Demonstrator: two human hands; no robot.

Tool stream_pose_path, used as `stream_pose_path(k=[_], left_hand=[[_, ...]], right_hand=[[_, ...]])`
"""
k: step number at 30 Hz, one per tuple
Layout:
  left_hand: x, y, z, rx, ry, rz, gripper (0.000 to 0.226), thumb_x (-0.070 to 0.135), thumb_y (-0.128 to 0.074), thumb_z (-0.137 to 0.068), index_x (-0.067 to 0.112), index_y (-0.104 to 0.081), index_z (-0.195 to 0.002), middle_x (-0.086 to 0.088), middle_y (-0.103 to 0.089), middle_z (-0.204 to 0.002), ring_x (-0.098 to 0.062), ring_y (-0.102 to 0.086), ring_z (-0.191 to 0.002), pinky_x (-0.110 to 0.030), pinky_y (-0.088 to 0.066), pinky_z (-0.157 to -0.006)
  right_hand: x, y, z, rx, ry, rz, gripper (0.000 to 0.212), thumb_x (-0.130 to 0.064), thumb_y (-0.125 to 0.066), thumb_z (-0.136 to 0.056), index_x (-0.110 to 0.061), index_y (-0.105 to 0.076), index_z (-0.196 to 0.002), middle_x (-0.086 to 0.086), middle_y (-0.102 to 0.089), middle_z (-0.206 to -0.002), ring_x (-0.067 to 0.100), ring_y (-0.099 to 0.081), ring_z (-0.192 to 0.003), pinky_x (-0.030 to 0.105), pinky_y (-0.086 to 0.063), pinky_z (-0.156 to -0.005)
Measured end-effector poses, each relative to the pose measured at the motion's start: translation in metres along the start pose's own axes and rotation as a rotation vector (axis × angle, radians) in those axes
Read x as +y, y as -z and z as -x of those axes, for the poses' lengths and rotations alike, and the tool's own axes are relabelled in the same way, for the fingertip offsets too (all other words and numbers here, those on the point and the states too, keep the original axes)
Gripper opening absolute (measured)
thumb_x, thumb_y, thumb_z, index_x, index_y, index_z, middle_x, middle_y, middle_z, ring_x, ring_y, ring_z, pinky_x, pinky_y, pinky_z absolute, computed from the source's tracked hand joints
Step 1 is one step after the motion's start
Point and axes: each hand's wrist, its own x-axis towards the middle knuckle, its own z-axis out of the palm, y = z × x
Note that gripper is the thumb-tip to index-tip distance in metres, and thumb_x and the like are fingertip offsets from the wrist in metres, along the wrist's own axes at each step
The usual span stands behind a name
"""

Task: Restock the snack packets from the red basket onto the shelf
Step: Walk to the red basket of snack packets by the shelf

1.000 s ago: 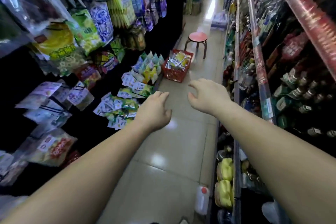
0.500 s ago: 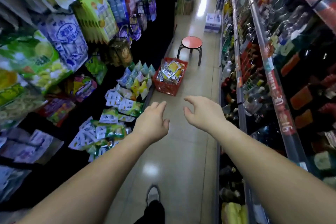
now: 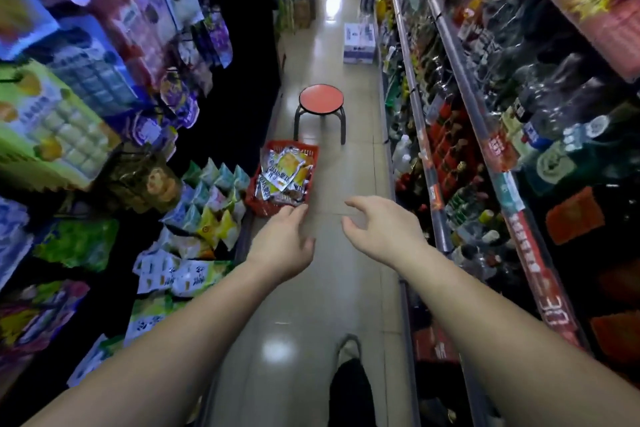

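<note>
Your left hand (image 3: 282, 246) reaches forward, empty, fingers loosely spread, its fingertips overlapping the near rim of the basket (image 3: 266, 208) in this view; whether they touch it you cannot tell. Your right hand (image 3: 381, 232) hangs over the floor (image 3: 332, 288) just right of the basket, wide and curled, holding nothing.

The basket sits on the floor against the foot of the left shelf (image 3: 204, 218), heaped with silver-and-yellow packets (image 3: 287, 170). None has left it yet, so the step in hand looks like the first pick. To do it well, get right over the basket before closing either hand, and take a packet from the top of the heap rather than digging under. The foil is likely slippery and crinkly, so pinch an edge seal or grip across the flat face. One hand could steady the rim while the other lifts.

On the shelf just beside the basket stand rows of small pouches in pale blue, green and yellow, with flat white-and-green packs nearer you; look for the matching gap there. Beyond the basket a stool (image 3: 321, 99) with a red seat stands mid-aisle, and a carton (image 3: 359, 42) lies further down. Bottles (image 3: 464, 198) crowd the right-hand shelving, so keep your elbow in.
</note>
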Motion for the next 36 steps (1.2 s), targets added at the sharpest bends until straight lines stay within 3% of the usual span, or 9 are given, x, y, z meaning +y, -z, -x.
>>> stream_pose_path(k=[11,19,23,28,33,36], left_hand=[[0.012,0.016,-0.233,-0.001,0.107,0.053,0.060,0.037,-0.060,-0.094,0.020,-0.045,-0.149,0.000,-0.054,-0.138,-0.022,-0.053,-0.129,-0.033,-0.046,-0.104],[-0.028,0.041,-0.433,0.019,0.183,0.119,0.066,0.037,-0.057,-0.097,0.019,-0.036,-0.157,-0.003,-0.047,-0.151,-0.022,-0.045,-0.139,-0.037,-0.044,-0.110],[-0.045,0.060,-0.531,0.011,0.225,0.129,0.064,0.035,-0.057,-0.098,0.016,-0.038,-0.155,-0.005,-0.047,-0.152,-0.024,-0.044,-0.141,-0.034,-0.038,-0.113],[-0.053,0.080,-0.638,-0.016,0.298,0.131,0.053,0.040,-0.057,-0.098,0.020,-0.048,-0.146,-0.004,-0.055,-0.130,-0.025,-0.056,-0.122,-0.035,-0.046,-0.095],[-0.064,0.079,-0.753,0.005,0.390,0.142,0.056,0.042,-0.057,-0.096,0.020,-0.047,-0.147,-0.005,-0.056,-0.128,-0.027,-0.058,-0.120,-0.037,-0.050,-0.095],[-0.067,0.074,-0.819,0.018,0.491,0.149,0.059,0.044,-0.055,-0.097,0.019,-0.045,-0.150,-0.007,-0.055,-0.132,-0.027,-0.059,-0.120,-0.037,-0.049,-0.096]], right_hand=[[0.072,0.050,-0.258,-0.129,0.033,-0.028,0.047,-0.053,-0.048,-0.098,-0.033,-0.057,-0.139,-0.007,-0.062,-0.136,0.017,-0.056,-0.128,0.039,-0.051,-0.098],[0.080,0.067,-0.461,-0.156,0.080,-0.001,0.047,-0.053,-0.048,-0.098,-0.032,-0.056,-0.140,-0.010,-0.059,-0.134,0.014,-0.055,-0.126,0.035,-0.051,-0.092],[0.084,0.089,-0.567,-0.174,0.083,0.005,0.050,-0.051,-0.049,-0.099,-0.030,-0.053,-0.144,-0.008,-0.057,-0.142,0.014,-0.052,-0.133,0.035,-0.048,-0.103],[0.098,0.107,-0.688,-0.205,0.094,-0.042,0.051,-0.052,-0.049,-0.098,-0.030,-0.055,-0.144,-0.010,-0.058,-0.143,0.012,-0.052,-0.133,0.035,-0.048,-0.105],[0.119,0.109,-0.826,-0.281,0.186,-0.008,0.053,-0.055,-0.048,-0.093,-0.032,-0.058,-0.139,-0.010,-0.065,-0.128,0.015,-0.061,-0.119,0.038,-0.055,-0.093],[0.131,0.111,-0.909,-0.329,0.253,-0.026,0.057,-0.057,-0.045,-0.088,-0.030,-0.061,-0.136,-0.008,-0.065,-0.133,0.016,-0.060,-0.123,0.039,-0.054,-0.096]])
